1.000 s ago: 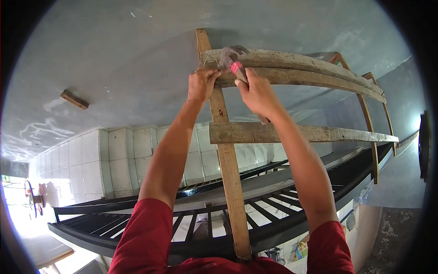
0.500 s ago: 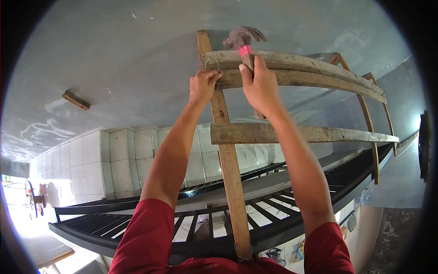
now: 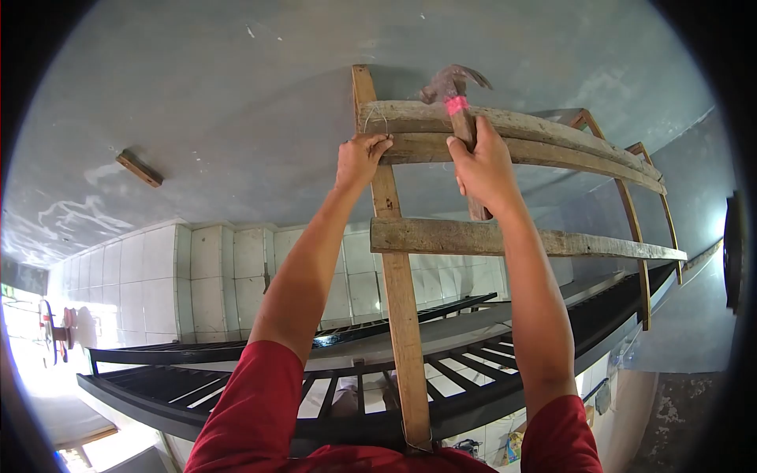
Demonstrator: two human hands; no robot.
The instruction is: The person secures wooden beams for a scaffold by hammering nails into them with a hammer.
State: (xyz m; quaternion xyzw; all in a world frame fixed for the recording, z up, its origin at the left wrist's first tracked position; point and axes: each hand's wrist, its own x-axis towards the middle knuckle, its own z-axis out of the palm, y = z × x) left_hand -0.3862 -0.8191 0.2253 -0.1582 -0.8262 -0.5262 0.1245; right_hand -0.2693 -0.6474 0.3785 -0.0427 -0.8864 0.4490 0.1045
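My right hand (image 3: 489, 167) is wrapped round the wooden handle of a claw hammer (image 3: 455, 83), its rusty head raised and pink tape below it. To its left, my left hand (image 3: 360, 162) presses pinched fingertips against the left end of the lower of two adjoining weathered planks (image 3: 441, 150). A tiny dark thing shows at those fingertips, too small to make out. Just above them, a loop of thin wire (image 3: 377, 118) hangs over the upper plank (image 3: 465, 117). Both planks cross an upright wooden post (image 3: 402, 315).
A third plank (image 3: 441, 236) crosses the post lower down. More wooden uprights (image 3: 631, 229) stand at the right. Black metal slatted railing (image 3: 260, 394) runs below, beside white tiles (image 3: 150, 284). A small wood block (image 3: 139, 168) sticks on the grey wall.
The hammer and my right hand have shifted right and slightly down in view. The planks and my left hand also sit a little lower, as the view tilts; the left pinch stays on the plank.
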